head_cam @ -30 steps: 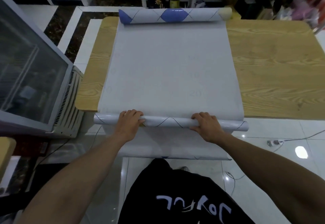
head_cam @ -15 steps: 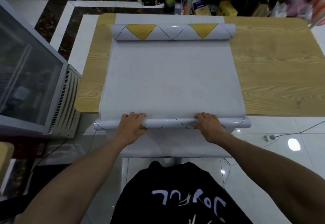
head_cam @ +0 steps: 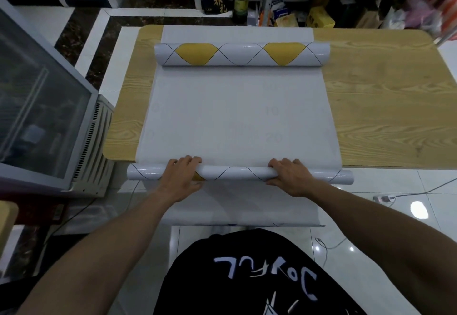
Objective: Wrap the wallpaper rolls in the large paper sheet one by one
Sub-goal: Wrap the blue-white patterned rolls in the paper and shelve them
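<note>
The left grip [head_cam: 181,176] and right grip [head_cam: 290,178] are both closed on the thin roll [head_cam: 235,173], fingers curled over its top and thumbs on the near side. The roll lies on the sheet [head_cam: 235,117], right at the counter's [head_cam: 383,104] near edge. A bare stretch of roll shows between the grips, and a short end sticks out past each one, beyond the sheet's side edges.

The step looks like starting the wrap. To do it well, both grips should push with even pressure and turn together, so neither end runs ahead and the paper winds on straight. The flap of sheet hanging below the grips, towards the person, probably needs tucking snugly round the roll first, or the first turn will be slack. The wrists should stay low and the roll pressed into the sheet so the glossy surface does not slip.

The roll's long axis runs left to right, parallel to the counter edge and square to the sheet's length. The far roll [head_cam: 242,54], thicker and well beyond the grips, lies parallel to it across the sheet.
</note>
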The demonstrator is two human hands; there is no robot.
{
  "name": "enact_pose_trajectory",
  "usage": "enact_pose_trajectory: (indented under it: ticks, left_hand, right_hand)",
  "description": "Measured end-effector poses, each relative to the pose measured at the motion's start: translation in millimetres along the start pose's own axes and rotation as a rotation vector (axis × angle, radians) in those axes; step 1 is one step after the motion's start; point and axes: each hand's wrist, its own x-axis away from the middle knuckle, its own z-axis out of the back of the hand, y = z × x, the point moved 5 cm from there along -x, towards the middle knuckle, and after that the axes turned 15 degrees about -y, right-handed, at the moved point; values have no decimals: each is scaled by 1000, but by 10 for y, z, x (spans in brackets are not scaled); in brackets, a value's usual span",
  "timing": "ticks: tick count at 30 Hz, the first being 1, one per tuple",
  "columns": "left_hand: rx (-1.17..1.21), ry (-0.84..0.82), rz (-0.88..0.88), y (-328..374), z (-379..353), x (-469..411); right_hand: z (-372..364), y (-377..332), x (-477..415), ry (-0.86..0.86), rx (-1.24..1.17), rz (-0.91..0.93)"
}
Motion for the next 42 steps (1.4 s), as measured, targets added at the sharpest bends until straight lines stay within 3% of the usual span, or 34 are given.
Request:
enact_pose_trajectory:
  ticks: [7, 11, 19, 42]
  left_hand:
    - [-42, 15, -4, -18, 36, -72]
    - [-37, 70, -13, -45, 52, -68]
    - [-56, 2, 20, -9, 126, -146]
    - [-123, -148, 22, 91, 156, -251]
  right_hand:
    - [43, 33, -30, -16, 29, 27]
    - [147, 31, -21, 68, 6, -4]
    - [197, 43, -45, 95, 136, -38]
    - [275, 20, -94, 47, 181, -183]
